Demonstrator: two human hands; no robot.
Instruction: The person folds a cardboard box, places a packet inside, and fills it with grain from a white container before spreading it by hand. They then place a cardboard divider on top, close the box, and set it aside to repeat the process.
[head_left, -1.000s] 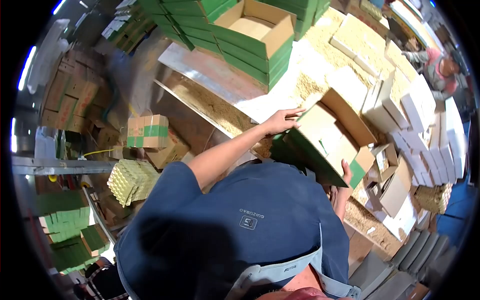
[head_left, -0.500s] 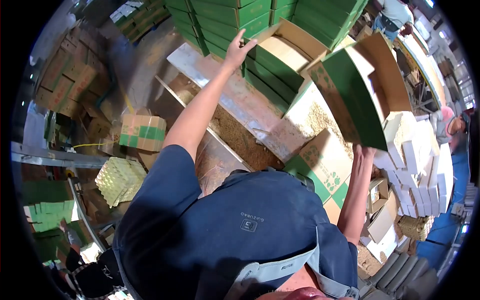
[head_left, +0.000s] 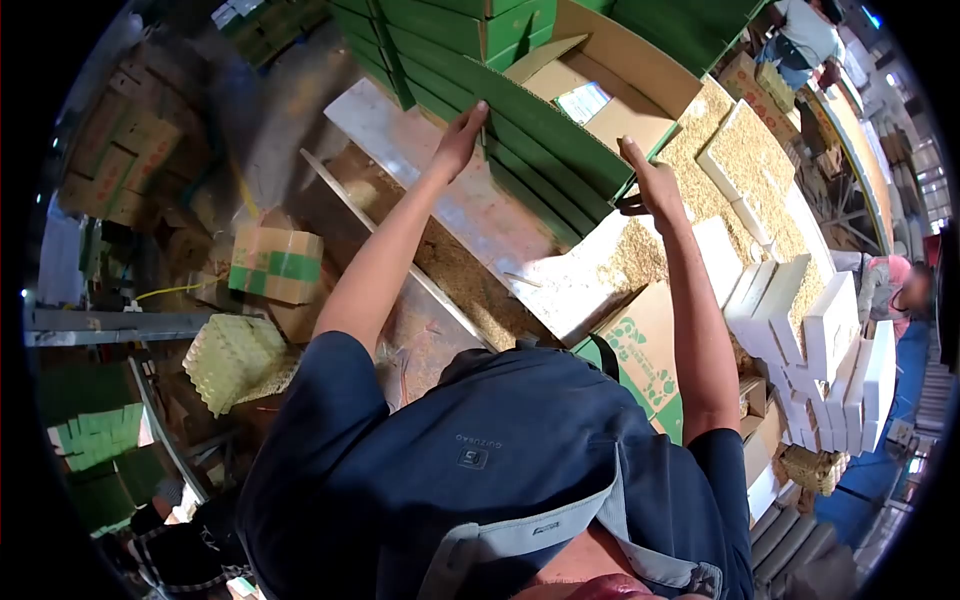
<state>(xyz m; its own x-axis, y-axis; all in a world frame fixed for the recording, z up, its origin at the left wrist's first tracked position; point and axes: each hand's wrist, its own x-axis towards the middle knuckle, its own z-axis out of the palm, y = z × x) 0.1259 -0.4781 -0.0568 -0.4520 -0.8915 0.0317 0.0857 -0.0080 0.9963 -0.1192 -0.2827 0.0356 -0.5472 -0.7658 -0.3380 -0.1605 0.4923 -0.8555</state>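
Note:
An open green cardboard box [head_left: 545, 118] with a brown inside rests on top of a stack of similar green boxes [head_left: 540, 195]. Its long side wall faces me. My left hand [head_left: 458, 148] is at this wall, thumb against its outer face and the other fingers partly hidden. At the right end, my right hand [head_left: 655, 185] grips the box's near corner, thumb up at the rim and fingers underneath. A printed card [head_left: 583, 102] lies inside the box.
Tall green box stacks [head_left: 450, 40] rise behind. White foam trays [head_left: 800, 310] and a grain-covered slab [head_left: 750, 155] lie to the right. A brown-and-green carton [head_left: 275, 262] and yellowish moulded trays [head_left: 238, 362] stand left. Co-workers are at far right [head_left: 800, 45] and lower left [head_left: 190, 540].
The green box, which was tilted up at the right in my right hand, now sits level on the stack. My right hand moved left and away from me; my left hand shifted slightly nearer.

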